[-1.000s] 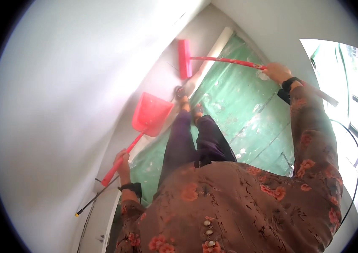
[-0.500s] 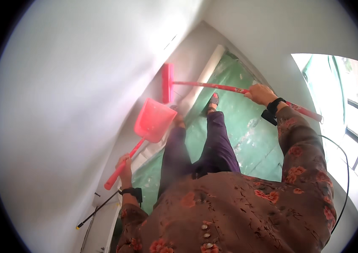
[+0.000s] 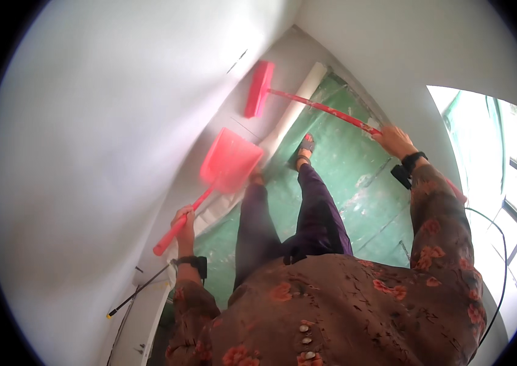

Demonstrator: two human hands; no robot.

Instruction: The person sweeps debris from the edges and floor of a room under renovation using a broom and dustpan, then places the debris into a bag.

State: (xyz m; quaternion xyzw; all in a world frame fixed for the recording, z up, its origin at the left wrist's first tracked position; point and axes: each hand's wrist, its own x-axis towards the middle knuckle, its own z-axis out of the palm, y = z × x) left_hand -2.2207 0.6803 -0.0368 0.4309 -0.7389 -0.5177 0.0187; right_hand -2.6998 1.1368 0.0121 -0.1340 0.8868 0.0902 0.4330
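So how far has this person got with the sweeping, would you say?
Hard to call anything finished: the green floor looks scuffed and patchy, with no swept pile visible. In hand: the right hand grips the red broom, its head against the white strip by the wall, and the left hand holds the red dustpan, lifted and apparently empty. Gathering dirt into the pan seems left to do.

Daylight floods in from the window [image 3: 502, 183] on the right, blown out to near white there. We get soft, even light on the white wall [image 3: 106, 152], no hard shadows. Heavy fisheye bend, black vignette at the rim. Red dustpan [image 3: 231, 161] smeared by motion blur; the rest reasonably sharp.
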